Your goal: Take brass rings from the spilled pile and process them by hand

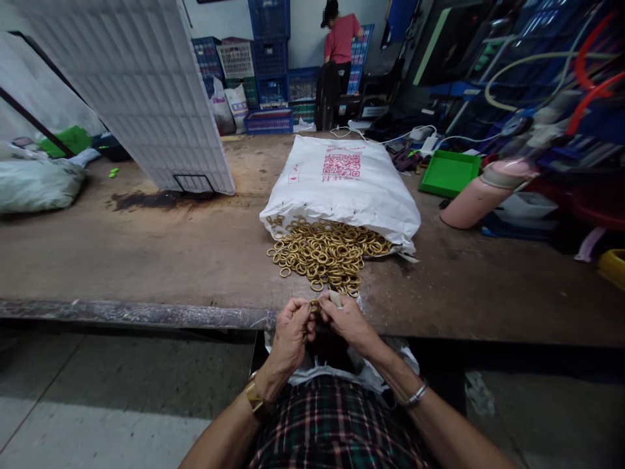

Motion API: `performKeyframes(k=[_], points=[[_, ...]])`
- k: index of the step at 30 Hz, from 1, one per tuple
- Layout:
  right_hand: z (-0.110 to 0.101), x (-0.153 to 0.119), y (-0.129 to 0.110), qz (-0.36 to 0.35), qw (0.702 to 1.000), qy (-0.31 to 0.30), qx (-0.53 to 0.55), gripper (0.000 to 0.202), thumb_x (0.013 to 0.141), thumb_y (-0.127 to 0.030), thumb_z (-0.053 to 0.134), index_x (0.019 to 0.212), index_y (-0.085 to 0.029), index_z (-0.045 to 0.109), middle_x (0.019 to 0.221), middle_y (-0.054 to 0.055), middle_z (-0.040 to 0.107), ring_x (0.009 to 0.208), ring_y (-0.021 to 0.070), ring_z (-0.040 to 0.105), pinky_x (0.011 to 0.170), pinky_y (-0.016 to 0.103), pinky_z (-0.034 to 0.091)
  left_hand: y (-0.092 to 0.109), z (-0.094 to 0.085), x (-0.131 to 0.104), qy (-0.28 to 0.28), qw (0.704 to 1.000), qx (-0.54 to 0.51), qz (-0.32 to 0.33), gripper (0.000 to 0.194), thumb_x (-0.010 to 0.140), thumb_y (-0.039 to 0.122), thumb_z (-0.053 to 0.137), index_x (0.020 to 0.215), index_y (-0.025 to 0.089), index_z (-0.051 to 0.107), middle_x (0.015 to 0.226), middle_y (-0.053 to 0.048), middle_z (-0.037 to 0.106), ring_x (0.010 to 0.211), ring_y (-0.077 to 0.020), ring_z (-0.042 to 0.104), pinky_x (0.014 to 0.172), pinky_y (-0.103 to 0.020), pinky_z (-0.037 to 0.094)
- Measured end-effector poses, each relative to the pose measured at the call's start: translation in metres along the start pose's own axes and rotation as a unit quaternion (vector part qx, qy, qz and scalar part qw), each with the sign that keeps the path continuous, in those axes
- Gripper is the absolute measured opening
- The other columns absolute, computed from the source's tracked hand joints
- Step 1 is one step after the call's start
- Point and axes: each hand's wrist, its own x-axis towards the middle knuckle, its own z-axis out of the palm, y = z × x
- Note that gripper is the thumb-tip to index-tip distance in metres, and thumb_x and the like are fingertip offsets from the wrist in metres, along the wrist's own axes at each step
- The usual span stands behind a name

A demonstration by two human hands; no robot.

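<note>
The left hand pinches one gold-coloured ring; the right hand meets it from the right, gripping also a pale piece. The ring pile lies just beyond both, nearer the right hand, at the mouth of the white sack.

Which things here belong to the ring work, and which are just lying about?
Likely in use:
- gold ring in left hand and right hand
- ring pile
- white sack it spills from

Apparently lying about:
- pink bottle
- green tray
- white ribbed panel
</note>
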Motion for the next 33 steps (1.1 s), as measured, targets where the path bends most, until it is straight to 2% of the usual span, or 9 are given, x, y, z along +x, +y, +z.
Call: performKeyframes(k=[3,5,9,14,19,22,28,33], points=[[0.005,-0.002,0.001,0.076,0.991,-0.006,0.106,0.029,0.079,-0.047,0.045,0.068,-0.020,0.045,0.049,-0.009,0.041,0.035,0.0045,0.025,0.035,0.019,0.019,-0.002,0.001,-0.001,0.005,1.000,0.011,0.010,0.040,0.062,0.045,0.070,0.078,0.017,0.046,0.058,0.006,0.051,0.043,-0.0031,0.040,0.039,-0.014,0.028],[0.007,-0.002,0.004,0.093,0.987,-0.004,0.128,0.032,0.078,-0.050,0.046,0.067,-0.020,0.044,0.048,-0.009,0.040,0.033,0.0041,0.023,0.034,0.019,0.016,-0.003,0.000,-0.001,0.001,1.000,0.025,0.015,0.039,0.063,0.045,0.069,0.078,0.017,0.046,0.058,0.006,0.051,0.043,-0.0032,0.040,0.038,-0.014,0.028],[0.005,0.002,0.010,0.062,0.995,0.005,0.083,0.030,0.079,-0.046,0.046,0.064,-0.020,0.044,0.047,-0.009,0.039,0.035,0.0047,0.026,0.036,0.019,0.020,-0.003,-0.001,-0.001,-0.008,0.999,0.050,0.016,0.036,0.068,0.044,0.066,0.082,0.017,0.048,0.061,0.005,0.052,0.043,-0.0032,0.040,0.038,-0.014,0.028],[-0.001,0.006,0.007,-0.010,0.999,0.034,-0.038,0.026,0.079,-0.038,0.045,0.061,-0.019,0.046,0.051,-0.007,0.043,0.047,0.0075,0.036,0.048,0.021,0.030,0.002,-0.003,0.001,-0.030,0.997,0.073,0.018,0.034,0.069,0.045,0.064,0.081,0.017,0.049,0.059,0.005,0.052,0.042,-0.0036,0.040,0.038,-0.014,0.029],[-0.003,0.005,0.005,-0.069,0.990,0.045,-0.111,0.024,0.079,-0.037,0.046,0.062,-0.019,0.046,0.055,-0.006,0.042,0.054,0.0088,0.038,0.052,0.022,0.030,0.004,-0.005,0.000,-0.049,0.988,0.142,0.025,0.035,0.071,0.049,0.061,0.077,0.016,0.051,0.060,0.004,0.051,0.042,-0.0038,0.040,0.038,-0.015,0.029],[-0.002,0.005,0.006,-0.070,0.991,0.041,-0.106,0.024,0.078,-0.037,0.045,0.063,-0.019,0.046,0.056,-0.006,0.042,0.055,0.0092,0.038,0.054,0.022,0.031,0.003,-0.006,-0.001,-0.058,0.986,0.153,0.015,0.035,0.070,0.049,0.061,0.077,0.016,0.051,0.061,0.004,0.051,0.042,-0.0036,0.040,0.037,-0.014,0.029],[-0.002,0.005,0.006,-0.012,0.998,0.029,-0.060,0.021,0.077,-0.035,0.043,0.064,-0.019,0.049,0.051,-0.006,0.043,0.050,0.0097,0.039,0.051,0.022,0.032,0.005,-0.005,-0.002,-0.058,0.990,0.128,0.000,0.037,0.067,0.049,0.063,0.075,0.016,0.051,0.061,0.004,0.051,0.042,-0.0033,0.039,0.037,-0.014,0.028],[-0.004,0.002,0.015,-0.052,0.987,0.062,-0.135,0.019,0.080,-0.030,0.040,0.071,-0.020,0.053,0.057,-0.004,0.051,0.056,0.0113,0.046,0.055,0.022,0.035,0.006,-0.005,-0.002,-0.043,0.993,0.110,0.005,0.038,0.066,0.050,0.065,0.076,0.017,0.049,0.061,0.004,0.052,0.042,-0.0037,0.040,0.037,-0.014,0.026]])
